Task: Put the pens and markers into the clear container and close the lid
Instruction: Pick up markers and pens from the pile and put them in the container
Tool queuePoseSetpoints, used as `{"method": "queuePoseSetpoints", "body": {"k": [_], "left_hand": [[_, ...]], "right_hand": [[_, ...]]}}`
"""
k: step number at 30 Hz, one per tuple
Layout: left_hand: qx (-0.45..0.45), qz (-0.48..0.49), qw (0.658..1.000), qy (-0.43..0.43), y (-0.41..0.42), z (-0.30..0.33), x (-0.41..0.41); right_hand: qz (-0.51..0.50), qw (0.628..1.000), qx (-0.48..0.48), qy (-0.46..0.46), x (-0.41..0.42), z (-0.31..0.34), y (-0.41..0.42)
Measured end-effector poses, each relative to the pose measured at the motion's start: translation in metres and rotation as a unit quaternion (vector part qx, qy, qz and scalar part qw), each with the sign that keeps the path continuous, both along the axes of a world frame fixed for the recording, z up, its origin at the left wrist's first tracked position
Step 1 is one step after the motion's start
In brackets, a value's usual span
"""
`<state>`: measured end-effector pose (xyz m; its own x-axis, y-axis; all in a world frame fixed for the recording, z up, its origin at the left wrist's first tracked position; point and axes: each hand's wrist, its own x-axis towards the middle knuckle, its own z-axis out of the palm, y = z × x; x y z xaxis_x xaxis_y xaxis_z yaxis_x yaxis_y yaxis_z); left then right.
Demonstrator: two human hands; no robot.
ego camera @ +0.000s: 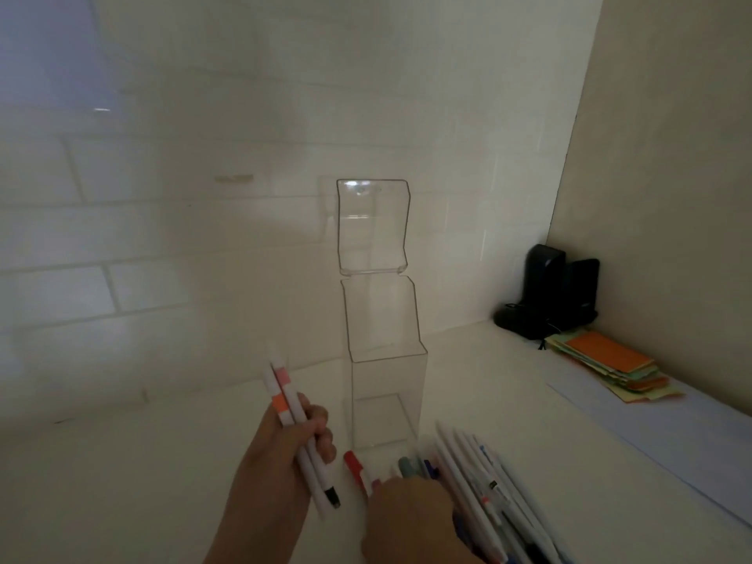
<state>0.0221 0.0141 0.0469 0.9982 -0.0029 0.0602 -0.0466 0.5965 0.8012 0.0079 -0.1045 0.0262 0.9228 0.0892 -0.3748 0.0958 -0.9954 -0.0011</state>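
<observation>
Two white pens point(299, 433), one banded orange and one banded pink, are sitting together in the left hand point(280, 453), whose fingers are curling closed around their middles. Their long axis is running steeply up and slightly left, with the dark tips pointing down toward the person and the banded ends sticking up above the fist. Just to the right of that hand, the clear container point(384, 396) is standing upright on the white table point(122, 462), looking empty, with its hinged lid point(372, 225) flipped up and open against the tiled wall point(162, 197).

In front of the container a loose heap of pens and markers point(484, 486) is lying flat, most shafts pointing up and left; they are too blurred and overlapped to count. A red-capped marker point(354, 466) is lying at the heap's left edge. The right hand point(411, 519) is resting over the heap; whether it is gripping anything cannot be told.

Farther right, a stack of coloured paper point(610, 364) and a black device point(549, 295) are sitting by the corner.
</observation>
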Motion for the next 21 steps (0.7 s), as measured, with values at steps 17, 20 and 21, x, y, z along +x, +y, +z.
{"method": "queuePoseSetpoints", "body": {"k": [17,20,21], "left_hand": [[0.385,0.095,0.878,-0.269,-0.049,0.072,0.064],[0.436,0.132,0.844,-0.283,-0.045,0.068,0.066],[0.450,0.134,0.835,-0.286,-0.044,0.069,0.067]], "right_hand": [[-0.090,0.711,0.558,-0.417,0.005,0.131,-0.070],[-0.080,0.731,0.528,-0.425,0.039,0.129,-0.062],[-0.080,0.735,0.526,-0.421,0.048,0.125,-0.057]]}}
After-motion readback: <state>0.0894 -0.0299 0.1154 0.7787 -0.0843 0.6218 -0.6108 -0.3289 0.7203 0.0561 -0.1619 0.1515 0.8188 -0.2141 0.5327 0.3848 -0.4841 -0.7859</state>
